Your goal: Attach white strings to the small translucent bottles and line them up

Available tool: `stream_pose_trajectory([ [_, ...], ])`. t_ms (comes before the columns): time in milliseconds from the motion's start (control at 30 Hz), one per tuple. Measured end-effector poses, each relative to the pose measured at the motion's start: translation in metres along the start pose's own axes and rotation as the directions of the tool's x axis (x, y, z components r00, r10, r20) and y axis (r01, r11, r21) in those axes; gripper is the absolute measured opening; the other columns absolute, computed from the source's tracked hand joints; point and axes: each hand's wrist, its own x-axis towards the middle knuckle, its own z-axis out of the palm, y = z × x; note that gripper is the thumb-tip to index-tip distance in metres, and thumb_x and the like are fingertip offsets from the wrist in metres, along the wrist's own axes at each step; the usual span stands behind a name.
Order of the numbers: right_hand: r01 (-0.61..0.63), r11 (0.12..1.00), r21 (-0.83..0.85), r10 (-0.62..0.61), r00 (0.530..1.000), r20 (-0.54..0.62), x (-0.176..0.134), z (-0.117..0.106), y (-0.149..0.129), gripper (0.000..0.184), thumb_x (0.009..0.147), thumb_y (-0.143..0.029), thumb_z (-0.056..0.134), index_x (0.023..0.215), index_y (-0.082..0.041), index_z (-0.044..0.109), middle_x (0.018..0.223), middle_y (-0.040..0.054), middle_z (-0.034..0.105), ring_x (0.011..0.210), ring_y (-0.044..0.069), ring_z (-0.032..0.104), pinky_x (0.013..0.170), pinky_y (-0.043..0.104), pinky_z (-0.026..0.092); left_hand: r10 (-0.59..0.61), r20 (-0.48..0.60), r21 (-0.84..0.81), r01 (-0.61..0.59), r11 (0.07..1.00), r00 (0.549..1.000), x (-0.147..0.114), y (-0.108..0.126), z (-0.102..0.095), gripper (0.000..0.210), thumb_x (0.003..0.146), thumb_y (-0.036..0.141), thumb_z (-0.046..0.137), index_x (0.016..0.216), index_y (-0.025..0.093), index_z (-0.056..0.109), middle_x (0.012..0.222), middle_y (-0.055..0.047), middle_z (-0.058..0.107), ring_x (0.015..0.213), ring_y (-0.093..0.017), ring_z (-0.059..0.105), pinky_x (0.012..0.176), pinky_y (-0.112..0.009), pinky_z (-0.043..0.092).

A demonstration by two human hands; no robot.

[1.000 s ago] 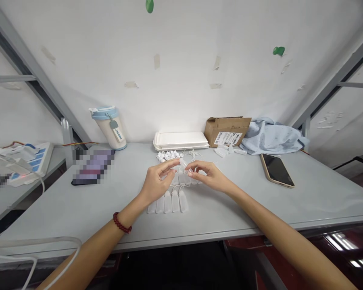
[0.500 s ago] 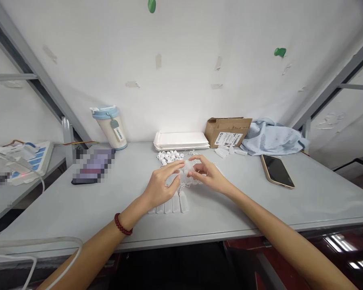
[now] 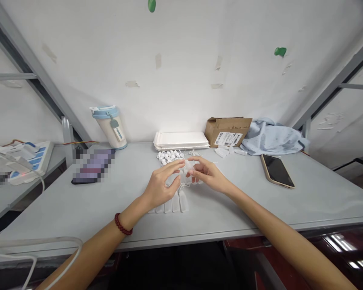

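Between my hands is a small translucent plastic piece (image 3: 188, 165), its exact kind unclear. My right hand (image 3: 210, 176) closes thumb and fingers on it from the right. My left hand (image 3: 161, 185) has its fingers stretched toward the same piece and its thumb apart; whether its fingertips touch the piece I cannot tell. Below the hands, several translucent plastic sleeves with thin strings (image 3: 176, 202) lie in a row on the table, partly hidden by my left hand. More translucent pieces (image 3: 186, 179) lie between and beneath the hands. Just beyond is a pile of small white caps (image 3: 168, 156).
A stack of white trays (image 3: 181, 139) stands against the wall, beside a cardboard box (image 3: 228, 133) and a blue cloth (image 3: 270, 137). Loose translucent pieces (image 3: 222, 151) lie before the box. A tumbler (image 3: 111, 128) and phone (image 3: 93, 166) are left, another phone (image 3: 277, 171) right.
My right hand's fingers have closed in on the translucent piece, with the thumb shifting slightly. My left hand has stayed nearly still.
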Motion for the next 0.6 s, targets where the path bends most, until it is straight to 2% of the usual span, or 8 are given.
stream_pose_trajectory([
  [367,-0.055,0.981,0.185,0.043,0.996,0.072,0.0010,-0.0022,-0.0020,0.038,0.085,-0.038,0.057,0.116,-0.018,0.050,0.082,0.0056,0.069,0.065,0.014,0.062,0.062,0.027,0.048,-0.002,0.000,-0.043,0.002,0.999,1.000,0.0009,-0.0002,0.0002,0.032,0.084,0.013,0.050,0.114,0.017,0.060,0.119,-0.010,0.060,0.111,-0.022,0.056,0.085,-0.036,0.058],
  [500,-0.063,0.974,0.219,0.044,0.995,0.091,0.0015,-0.0019,-0.0015,0.036,0.085,-0.037,0.056,0.115,-0.019,0.049,0.085,0.0058,0.069,0.067,0.014,0.063,0.062,0.027,0.048,0.032,0.008,0.053,-0.032,0.998,0.999,0.0010,-0.0014,0.0019,0.034,0.083,0.015,0.054,0.117,0.018,0.056,0.119,-0.011,0.059,0.110,-0.021,0.056,0.086,-0.038,0.056],
  [600,-0.082,0.966,0.244,0.059,0.993,0.099,0.0018,-0.0023,-0.0015,0.034,0.085,-0.036,0.056,0.114,-0.019,0.048,0.087,0.0058,0.070,0.066,0.013,0.063,0.061,0.026,0.049,0.043,0.056,0.176,-0.053,0.983,0.997,0.0008,-0.0015,0.0029,0.049,0.080,0.021,0.063,0.126,0.020,0.048,0.122,-0.012,0.055,0.114,-0.024,0.052,0.092,-0.043,0.050],
])
